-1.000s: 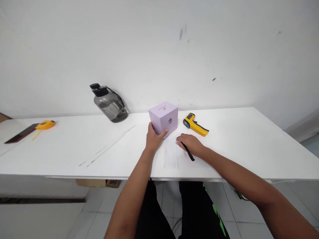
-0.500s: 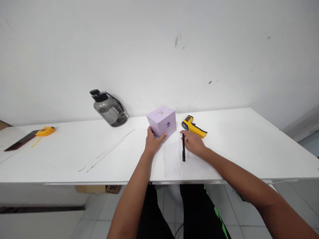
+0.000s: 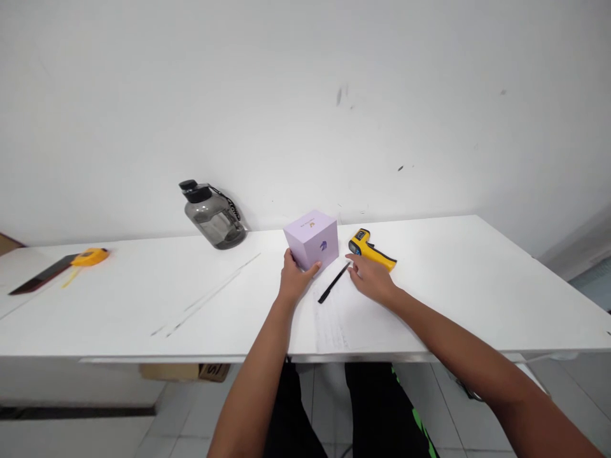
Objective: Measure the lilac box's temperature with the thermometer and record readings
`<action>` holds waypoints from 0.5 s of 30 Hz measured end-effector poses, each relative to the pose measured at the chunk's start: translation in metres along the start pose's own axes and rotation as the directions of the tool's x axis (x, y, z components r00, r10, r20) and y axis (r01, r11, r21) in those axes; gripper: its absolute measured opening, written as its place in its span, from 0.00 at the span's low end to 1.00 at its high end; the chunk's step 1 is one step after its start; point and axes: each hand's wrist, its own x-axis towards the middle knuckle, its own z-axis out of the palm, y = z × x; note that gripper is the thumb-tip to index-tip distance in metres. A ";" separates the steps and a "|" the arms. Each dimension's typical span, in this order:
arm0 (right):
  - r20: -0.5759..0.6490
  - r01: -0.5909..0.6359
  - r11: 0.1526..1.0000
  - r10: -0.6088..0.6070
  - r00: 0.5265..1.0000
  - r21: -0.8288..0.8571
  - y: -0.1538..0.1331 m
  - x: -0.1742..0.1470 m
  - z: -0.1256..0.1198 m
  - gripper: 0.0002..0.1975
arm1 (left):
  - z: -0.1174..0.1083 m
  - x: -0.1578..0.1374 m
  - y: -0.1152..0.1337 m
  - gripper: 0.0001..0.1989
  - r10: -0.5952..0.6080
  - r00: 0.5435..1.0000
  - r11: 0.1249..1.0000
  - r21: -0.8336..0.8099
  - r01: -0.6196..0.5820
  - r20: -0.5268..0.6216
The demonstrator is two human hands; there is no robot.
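My left hand is wrapped around the near left lower edge of a lilac box, thumb on its front face. The box has a dark purple emblem on the front and a small gold mark on top, and it stands on the table. A black pen lies slanted over a sheet of paper with faint writing. My right hand is beside the pen's far end, index finger stretched out and thumb apart from it. Just beyond that hand is a yellow and black infrared thermometer, partly hidden by it.
A grey, see-through water bottle with a black lid stands near the wall. Far left, an orange tape measure lies by a dark flat blade-like piece. The white table's front edge runs before my legs; a cardboard box is below.
The pen has swung from pointing toward me to a slant down and left, and my right fingers have loosened from it. My left hand stays on the box. The view has tilted slightly.
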 end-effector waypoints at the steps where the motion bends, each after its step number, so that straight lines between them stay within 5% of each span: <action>1: -0.054 0.002 1.000 -0.003 0.999 -0.030 0.003 0.002 -0.001 0.21 | 0.000 0.000 0.000 0.49 0.000 1.000 1.000 0.002 0.000 -0.001; 7: -0.222 -0.221 0.953 0.174 0.959 -0.207 0.025 0.012 -0.007 0.23 | -0.001 -0.001 0.001 0.51 -0.007 1.000 1.000 -0.014 0.007 0.014; 15: -0.074 -0.342 0.926 0.334 0.940 -0.160 0.033 0.019 -0.009 0.21 | -0.001 -0.004 0.010 0.50 -0.058 0.998 0.998 -0.006 0.058 -0.039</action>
